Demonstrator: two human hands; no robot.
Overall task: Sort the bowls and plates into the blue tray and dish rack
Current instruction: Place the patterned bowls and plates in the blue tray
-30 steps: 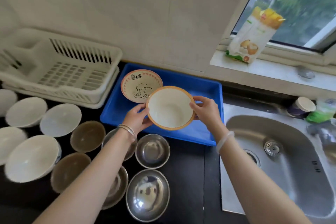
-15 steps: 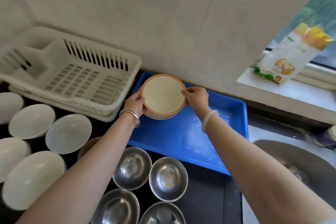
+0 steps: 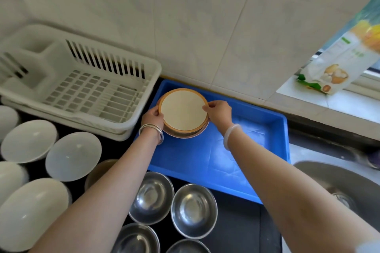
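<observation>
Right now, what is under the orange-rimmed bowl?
Under the orange-rimmed bowl, only the pinkish rim of another dish peeks out, inside the blue tray. The rest of that dish is covered.

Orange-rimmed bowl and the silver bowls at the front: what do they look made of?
The orange-rimmed bowl looks like plastic or melamine: flat matte cream inside, no glare; ceramic can't be ruled out. The silver bowls look like stainless steel: polished, with mirror-like reflections.
</observation>
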